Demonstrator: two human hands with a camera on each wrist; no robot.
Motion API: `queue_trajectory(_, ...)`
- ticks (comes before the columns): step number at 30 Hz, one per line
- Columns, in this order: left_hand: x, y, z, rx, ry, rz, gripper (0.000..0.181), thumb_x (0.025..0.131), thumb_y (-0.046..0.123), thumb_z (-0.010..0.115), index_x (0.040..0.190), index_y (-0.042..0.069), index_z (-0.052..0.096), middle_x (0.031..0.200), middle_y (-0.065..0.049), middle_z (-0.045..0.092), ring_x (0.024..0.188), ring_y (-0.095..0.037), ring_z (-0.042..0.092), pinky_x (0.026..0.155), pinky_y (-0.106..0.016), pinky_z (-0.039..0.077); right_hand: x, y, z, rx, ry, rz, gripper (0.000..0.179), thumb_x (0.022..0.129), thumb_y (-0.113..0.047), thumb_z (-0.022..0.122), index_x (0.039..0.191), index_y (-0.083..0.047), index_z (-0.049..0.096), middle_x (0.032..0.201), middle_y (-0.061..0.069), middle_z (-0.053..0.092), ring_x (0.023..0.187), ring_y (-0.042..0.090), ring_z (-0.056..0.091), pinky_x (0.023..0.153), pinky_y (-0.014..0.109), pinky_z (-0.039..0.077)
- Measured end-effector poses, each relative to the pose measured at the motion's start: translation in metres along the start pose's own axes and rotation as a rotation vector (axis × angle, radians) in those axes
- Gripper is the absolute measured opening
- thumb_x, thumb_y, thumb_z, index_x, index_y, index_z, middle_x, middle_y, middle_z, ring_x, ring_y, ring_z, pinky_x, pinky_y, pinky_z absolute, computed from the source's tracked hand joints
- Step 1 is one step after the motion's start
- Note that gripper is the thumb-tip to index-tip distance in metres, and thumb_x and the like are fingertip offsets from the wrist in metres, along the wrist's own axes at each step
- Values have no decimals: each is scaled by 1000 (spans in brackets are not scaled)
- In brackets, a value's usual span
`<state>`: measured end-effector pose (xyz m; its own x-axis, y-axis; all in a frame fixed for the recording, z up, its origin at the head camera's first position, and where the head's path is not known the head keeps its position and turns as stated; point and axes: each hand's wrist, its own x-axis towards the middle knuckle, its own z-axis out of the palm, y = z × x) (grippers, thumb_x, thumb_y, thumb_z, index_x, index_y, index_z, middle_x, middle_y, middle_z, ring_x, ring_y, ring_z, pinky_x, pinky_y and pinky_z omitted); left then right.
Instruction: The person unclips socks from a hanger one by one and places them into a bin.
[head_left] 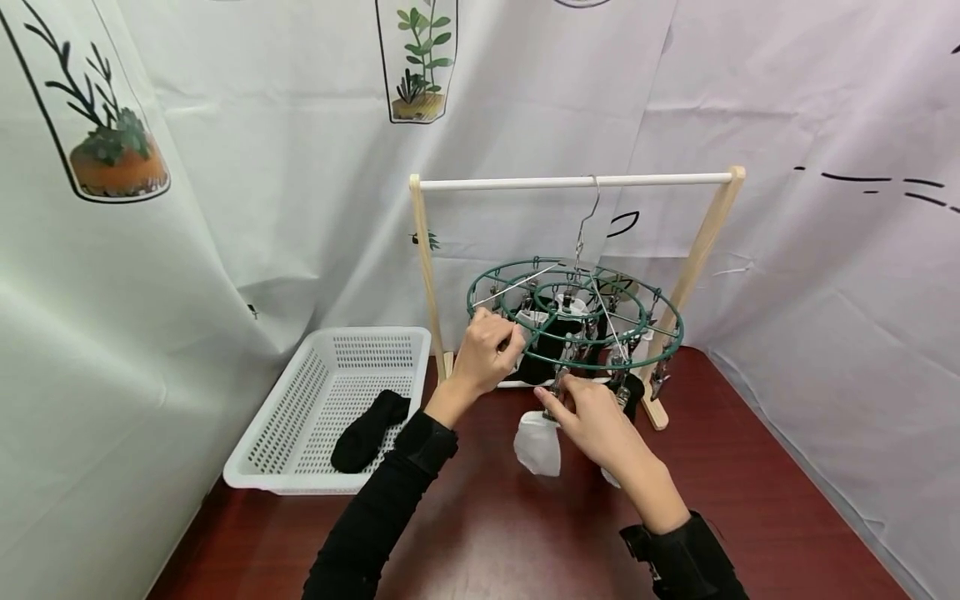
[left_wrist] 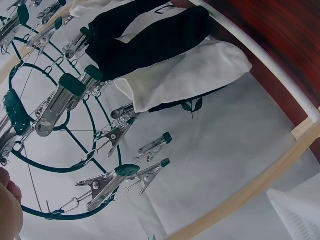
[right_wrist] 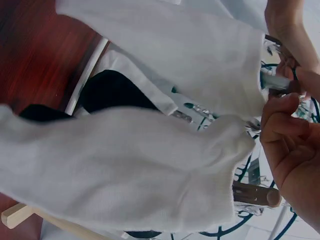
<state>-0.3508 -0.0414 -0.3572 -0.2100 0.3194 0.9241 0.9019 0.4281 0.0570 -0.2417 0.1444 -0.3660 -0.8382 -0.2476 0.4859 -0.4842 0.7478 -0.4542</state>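
Observation:
My right hand (head_left: 602, 417) pinches a metal clip (right_wrist: 276, 81) between thumb and fingers. A white sock (head_left: 538, 444) hangs from that clip, its cuff at the clip's jaws. The left hand (head_left: 482, 354), its fingers curled, grips the near-left rim of a round green clip hanger (head_left: 643, 363); its fingertips are partly hidden. Another white sock (right_wrist: 125, 170) hangs beside the first in the right wrist view. Black socks (left_wrist: 155, 42) and a white sock (left_wrist: 190, 72) hang farther in. Several free clips (left_wrist: 105, 185) dangle from the rings.
A wooden stand (head_left: 705, 237) with a white rod (head_left: 510, 184) carries the hanger by its hook. To the left, a white perforated basket (head_left: 281, 392) holds a black sock (head_left: 369, 432). Both stand on a dark red table (head_left: 487, 533), before a patterned white curtain (head_left: 300, 167).

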Motion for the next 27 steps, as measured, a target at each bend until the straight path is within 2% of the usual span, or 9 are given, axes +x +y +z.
queue_trajectory(5,-1,5,-4,35,-35,-14,41,98,9,46,58,15,41,52,3,38,51,-12,35,70,-35,38,-2,5,4,40,15,-39,37,97,-28,70,67,-19,51,59,-10,37,53,4,36,52,24,34)
queue_trajectory(10,-2,14,-7,172,-66,46,42,102,12,44,61,15,48,56,2,45,54,-15,44,72,-34,43,-4,9,6,83,57,-69,43,94,-23,74,62,-18,46,57,-13,29,51,0,28,49,21,28)
queue_trajectory(13,-4,24,-9,244,-20,65,38,104,15,42,72,10,62,71,-3,60,70,-19,58,81,-36,47,-5,11,6,96,103,-90,45,92,-19,75,60,-18,43,56,-14,26,51,-1,25,49,21,26)
queue_trajectory(15,-7,35,-10,229,45,44,32,103,14,43,88,5,70,88,-8,67,88,-24,63,90,-40,48,-6,13,6,103,132,-108,46,92,-15,75,60,-17,43,57,-14,24,52,-1,24,49,21,25)
queue_trajectory(18,-20,57,-10,97,155,-29,26,100,8,46,110,-1,68,108,-15,68,106,-28,62,97,-41,47,-7,14,6,113,159,-122,47,91,-13,75,60,-17,41,58,-14,23,52,-1,23,50,21,25)
queue_trajectory(20,-35,76,-9,-48,212,-91,27,95,3,50,118,-4,63,114,-17,65,110,-30,60,99,-40,46,-7,15,6,126,156,-116,47,92,-13,74,60,-17,40,58,-14,23,52,-1,22,50,21,25)
queue_trajectory(22,-52,95,-8,-197,235,-172,33,91,-2,53,124,-6,56,119,-18,61,113,-30,57,99,-39,46,-8,15,6,144,141,-95,47,93,-15,73,60,-17,40,57,-14,22,52,-1,22,50,21,24)
queue_trajectory(24,-69,111,-6,-352,215,-301,42,90,-4,58,131,-5,49,127,-17,55,119,-29,53,101,-39,45,-9,15,6,163,122,-64,45,95,-17,72,61,-17,42,56,-14,23,51,-1,22,51,21,24)
queue_trajectory(27,-88,125,-5,-582,119,-595,59,92,2,65,144,4,38,140,-10,47,129,-24,45,106,-38,41,-10,14,6,187,96,-19,41,96,-20,70,62,-17,47,55,-14,25,50,0,23,51,22,25)
